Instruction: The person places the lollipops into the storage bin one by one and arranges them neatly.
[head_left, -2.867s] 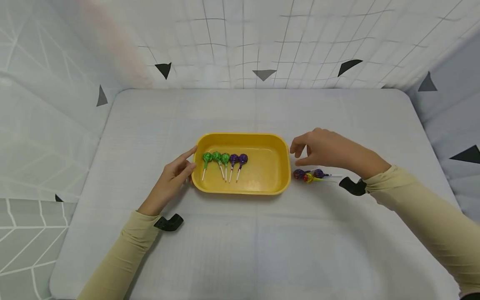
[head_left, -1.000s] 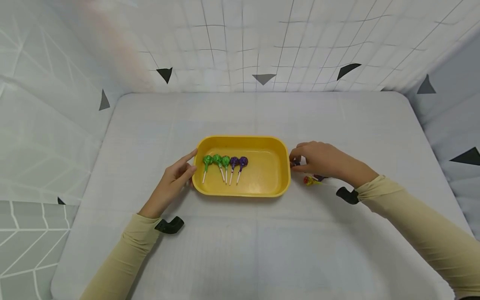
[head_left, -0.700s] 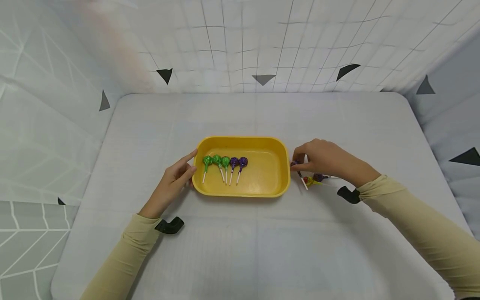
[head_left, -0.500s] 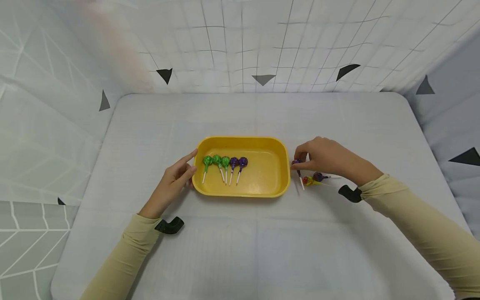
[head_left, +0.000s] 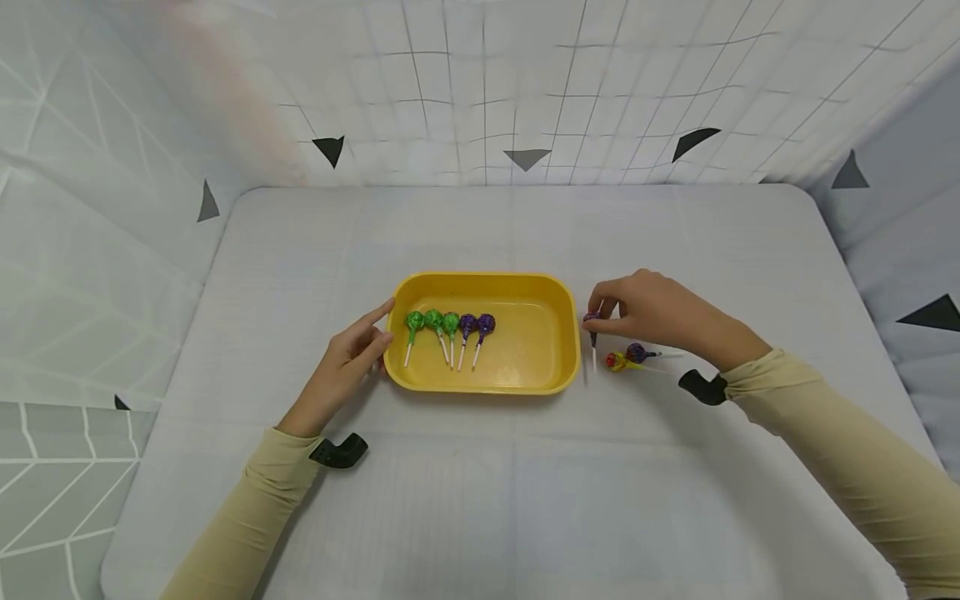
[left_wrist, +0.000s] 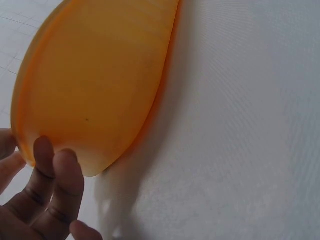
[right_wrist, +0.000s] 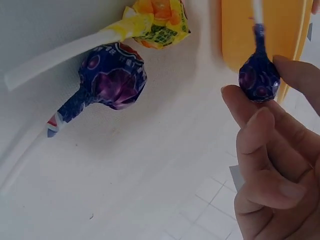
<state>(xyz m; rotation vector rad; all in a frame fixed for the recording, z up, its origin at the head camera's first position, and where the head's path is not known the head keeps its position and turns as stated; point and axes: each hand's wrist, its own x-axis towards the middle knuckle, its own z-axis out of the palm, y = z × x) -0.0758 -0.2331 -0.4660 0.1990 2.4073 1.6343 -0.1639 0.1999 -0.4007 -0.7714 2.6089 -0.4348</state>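
A purple-wrapped lollipop [head_left: 594, 338] hangs stick down by its round head between the thumb and fingers of my right hand [head_left: 654, 310], just right of the yellow tray [head_left: 534, 337]. The right wrist view shows the pinched head of this lollipop [right_wrist: 259, 80] up close. My left hand [head_left: 343, 358] holds the tray's left end, thumb at the rim and fingers [left_wrist: 68, 175] against the outer wall. Inside the tray, green lollipops [head_left: 433, 319] and two purple lollipops [head_left: 486, 323] lie in a row, heads away from me, filling its left half.
Under my right hand, a yellow lollipop [head_left: 617, 361] and another purple lollipop [head_left: 637, 352] lie on the white-covered table [head_left: 510, 483], sticks pointing right. A gridded white backdrop [head_left: 487, 83] rises behind the table, and fabric panels stand at both sides.
My right hand has picked up a purple lollipop from the small pile and turned it so its stick points down toward me. The left hand and the tray stay in place.
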